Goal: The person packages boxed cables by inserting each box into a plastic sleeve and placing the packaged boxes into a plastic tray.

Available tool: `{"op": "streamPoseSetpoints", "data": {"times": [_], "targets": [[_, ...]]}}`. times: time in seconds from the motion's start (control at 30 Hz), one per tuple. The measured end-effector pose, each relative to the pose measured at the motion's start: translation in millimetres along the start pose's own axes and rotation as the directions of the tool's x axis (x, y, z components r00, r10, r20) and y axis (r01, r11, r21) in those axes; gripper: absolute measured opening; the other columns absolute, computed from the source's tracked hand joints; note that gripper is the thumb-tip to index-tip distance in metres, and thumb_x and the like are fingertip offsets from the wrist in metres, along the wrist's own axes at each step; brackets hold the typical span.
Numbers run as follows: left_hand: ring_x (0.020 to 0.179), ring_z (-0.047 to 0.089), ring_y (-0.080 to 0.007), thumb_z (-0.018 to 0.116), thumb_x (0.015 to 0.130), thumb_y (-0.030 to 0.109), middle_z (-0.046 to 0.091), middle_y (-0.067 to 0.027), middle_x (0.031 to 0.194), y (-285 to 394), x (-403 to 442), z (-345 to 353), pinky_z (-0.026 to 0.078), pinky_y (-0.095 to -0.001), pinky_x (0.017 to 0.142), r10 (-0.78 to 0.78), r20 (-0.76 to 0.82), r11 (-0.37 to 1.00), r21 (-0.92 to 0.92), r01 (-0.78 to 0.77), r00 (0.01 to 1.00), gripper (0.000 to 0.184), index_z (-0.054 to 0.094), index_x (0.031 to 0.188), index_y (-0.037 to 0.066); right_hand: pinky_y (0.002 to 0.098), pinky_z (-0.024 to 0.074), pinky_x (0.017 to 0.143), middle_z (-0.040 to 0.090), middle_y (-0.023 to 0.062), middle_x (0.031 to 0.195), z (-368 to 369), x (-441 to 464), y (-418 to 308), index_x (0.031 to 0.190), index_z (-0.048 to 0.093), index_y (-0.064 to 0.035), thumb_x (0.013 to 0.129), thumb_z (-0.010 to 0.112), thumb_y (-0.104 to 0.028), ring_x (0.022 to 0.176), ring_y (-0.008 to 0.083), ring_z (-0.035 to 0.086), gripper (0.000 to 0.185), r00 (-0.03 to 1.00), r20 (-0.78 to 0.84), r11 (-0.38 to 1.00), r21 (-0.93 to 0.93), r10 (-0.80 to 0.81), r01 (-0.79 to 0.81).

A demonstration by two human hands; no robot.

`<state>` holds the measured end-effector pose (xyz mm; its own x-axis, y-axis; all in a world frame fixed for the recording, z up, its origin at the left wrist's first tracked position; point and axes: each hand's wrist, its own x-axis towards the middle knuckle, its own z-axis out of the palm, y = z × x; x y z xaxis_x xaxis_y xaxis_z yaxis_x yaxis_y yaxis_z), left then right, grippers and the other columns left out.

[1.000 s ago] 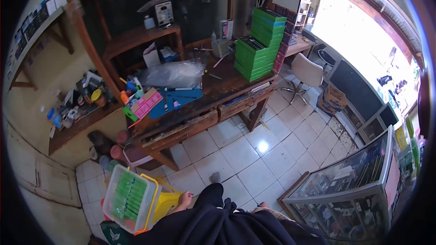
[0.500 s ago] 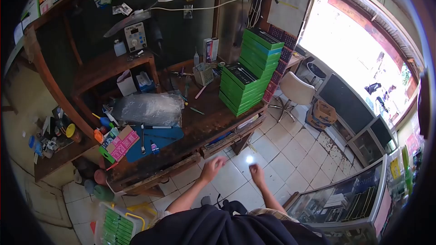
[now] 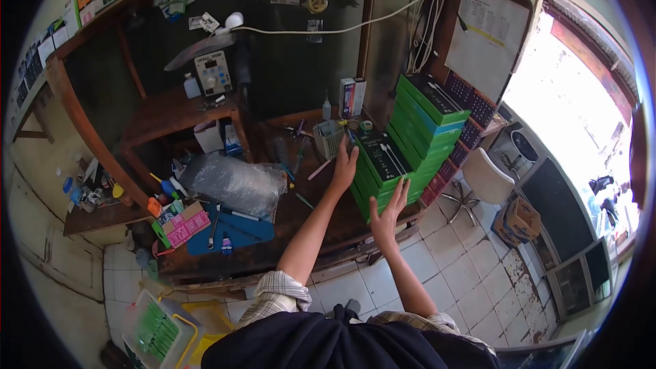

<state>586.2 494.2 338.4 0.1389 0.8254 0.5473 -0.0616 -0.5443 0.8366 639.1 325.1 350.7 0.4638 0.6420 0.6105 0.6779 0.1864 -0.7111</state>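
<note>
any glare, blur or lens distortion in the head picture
Head view: the right-hand opening is blown out white; head view: shiny highlights streak the plastic wrapping; head view: the wooden post bows and corners go black; head view: green boxes look fairly sharp.

"SUMMIT" on cardboard box (image 3: 517, 222) (blurred); print on wall sheet (image 3: 486, 24), grey unit (image 3: 213, 73) too small.

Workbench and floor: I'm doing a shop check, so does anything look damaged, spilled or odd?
Yes: near the cardboard box, the pale floor tiles carry dark blotches, perhaps wear or staining; I can't tell which. On the workbench no spill stands out, and the green boxes show nothing clearly amiss.
</note>
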Motion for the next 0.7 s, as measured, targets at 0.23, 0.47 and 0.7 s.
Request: {"op": "streamPoseSetpoints", "data": {"times": [0.23,0.47,0.7], "targets": [[0.119,0.035,-0.0253,0.045,0.089,0.025,0.040,-0.0179,0.125,12.2,7.5,7.9,0.025,-0.0330,0.100,-0.052,0.038,0.995,-0.082,0.055,0.998,0.048,0.031,0.128,0.001,0.0533,0.0052,0.102,-0.002,0.0260,0.139,3.3,4.3,11.2,0.136,0.006,-0.0015,0.079,0.055,-0.012,0.128,0.0425,0.001,0.076,0.995,0.101,0.987,-0.157,-0.019,0.035],[0.108,0.044,-0.0149,0.056,0.083,0.011,0.045,-0.0078,0.116,66.6,-3.0,-8.7,0.034,-0.0268,0.091,-0.060,-0.055,0.885,-0.464,0.027,0.997,0.045,0.034,0.121,0.004,0.0559,0.0045,0.100,-0.003,0.0292,0.138,5.3,3.3,14.3,0.134,0.008,-0.0052,0.076,0.056,-0.006,0.128,0.0450,0.000,0.075,0.987,0.069,0.989,0.032,-0.148,0.146],[0.106,0.045,-0.0154,0.060,0.080,0.007,0.043,-0.0075,0.114,88.7,-73.7,-100.2,0.040,-0.0246,0.086,-0.113,-0.312,0.964,-0.264,0.028,0.943,0.049,0.036,0.123,0.005,0.0445,0.0231,0.098,0.003,0.0258,0.138,33.5,-19.3,-44.8,0.116,0.036,-0.0036,0.083,0.047,-0.003,0.124,0.0411,0.018,0.035,0.973,0.057,0.938,0.286,-0.222,0.197]]}}
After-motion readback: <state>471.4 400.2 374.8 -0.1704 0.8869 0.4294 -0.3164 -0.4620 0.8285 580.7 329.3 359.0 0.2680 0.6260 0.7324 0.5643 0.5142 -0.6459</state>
